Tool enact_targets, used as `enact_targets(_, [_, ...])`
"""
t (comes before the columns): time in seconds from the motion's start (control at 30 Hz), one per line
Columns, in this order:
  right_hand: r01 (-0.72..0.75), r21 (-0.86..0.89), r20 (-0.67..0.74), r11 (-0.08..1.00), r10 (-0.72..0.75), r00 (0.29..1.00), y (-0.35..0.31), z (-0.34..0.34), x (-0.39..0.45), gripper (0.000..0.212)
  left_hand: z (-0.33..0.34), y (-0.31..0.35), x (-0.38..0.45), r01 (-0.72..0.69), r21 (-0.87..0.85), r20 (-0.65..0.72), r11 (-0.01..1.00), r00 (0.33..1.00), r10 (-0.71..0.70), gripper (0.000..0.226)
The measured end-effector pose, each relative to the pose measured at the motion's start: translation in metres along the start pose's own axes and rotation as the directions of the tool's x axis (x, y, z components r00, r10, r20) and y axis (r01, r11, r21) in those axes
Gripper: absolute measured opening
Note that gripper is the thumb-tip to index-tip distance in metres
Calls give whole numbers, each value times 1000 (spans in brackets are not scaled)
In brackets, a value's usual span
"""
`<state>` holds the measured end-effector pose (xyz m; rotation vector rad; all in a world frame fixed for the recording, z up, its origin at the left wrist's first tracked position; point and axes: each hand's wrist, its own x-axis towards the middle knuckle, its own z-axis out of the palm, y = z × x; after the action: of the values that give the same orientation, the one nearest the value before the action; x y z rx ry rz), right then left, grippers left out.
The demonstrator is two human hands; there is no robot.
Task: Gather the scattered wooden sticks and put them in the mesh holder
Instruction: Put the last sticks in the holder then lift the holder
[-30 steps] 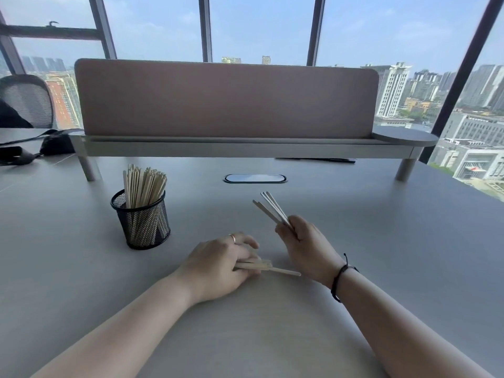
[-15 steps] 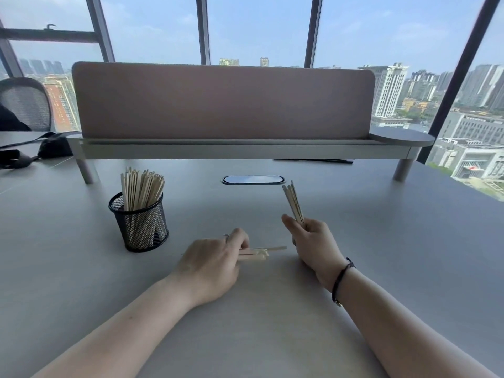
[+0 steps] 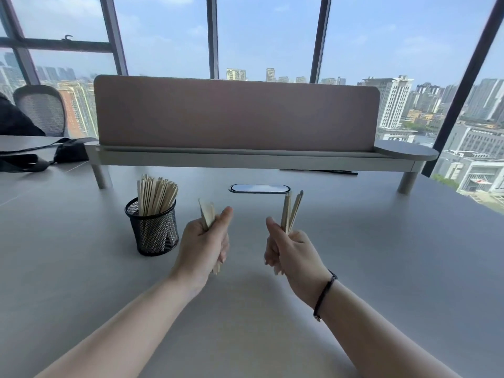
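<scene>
A black mesh holder (image 3: 156, 233) stands on the grey table, left of centre, with several wooden sticks (image 3: 156, 196) upright in it. My left hand (image 3: 203, 245) is raised just right of the holder, closed around a small bundle of sticks (image 3: 207, 215) that point up. My right hand (image 3: 290, 253) is raised further right, closed around another bundle of sticks (image 3: 291, 211), also upright. I see no loose sticks on the table.
A pink divider panel (image 3: 234, 113) on a raised grey shelf (image 3: 245, 159) crosses the back of the table. An oval cable port (image 3: 259, 188) lies behind my hands. A black bag with straps (image 3: 41, 158) and a mesh chair (image 3: 41, 110) are at far left.
My left hand has lifted its sticks off the table and turned them upright. My right hand has risen too, its bundle now pointing up. The camera view tilted upward.
</scene>
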<state>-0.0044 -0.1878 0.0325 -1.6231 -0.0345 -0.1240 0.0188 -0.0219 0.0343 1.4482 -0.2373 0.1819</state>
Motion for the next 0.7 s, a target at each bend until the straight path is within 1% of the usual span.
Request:
enact_targets(0.1, [50, -54, 33, 997, -49, 998, 4, 9, -4, 57, 1, -5, -4, -13, 58, 14, 998, 1000, 13, 56])
enact_targets(0.17, [65, -40, 20, 997, -65, 998, 5, 10, -5, 50, 1, -7, -8, -22, 106, 19, 994, 1000, 20, 54])
enact_targets(0.27, [49, 31, -33, 998, -48, 998, 0, 8, -5, 48, 1, -6, -11, -52, 144, 8, 988, 999, 51, 52])
enact_targets(0.37, [-12, 139, -75, 990, 22, 997, -3, 5, -4, 53, 1, -4, -12, -54, 145, -23, 988, 998, 58, 55])
enact_targets(0.47, [-38, 220, -52, 975, 51, 997, -9, 4, -4, 57, -1, -3, -11, -5, 118, -49, 993, 999, 10, 59])
enact_targets(0.57, [-52, 254, -31, 966, 62, 998, -15, 7, -2, 60, -3, -2, -9, 76, 44, -16, 996, 997, -76, 56])
enact_targets(0.63, [-81, 209, -30, 975, 89, 996, -17, 12, 0, 61, -5, -1, -7, 105, 22, 10, 994, 994, -105, 55])
enact_targets(0.7, [-105, 130, 3, 986, 105, 994, -18, 21, 3, 62, -8, 3, -3, 131, -8, 25, 991, 991, -131, 56])
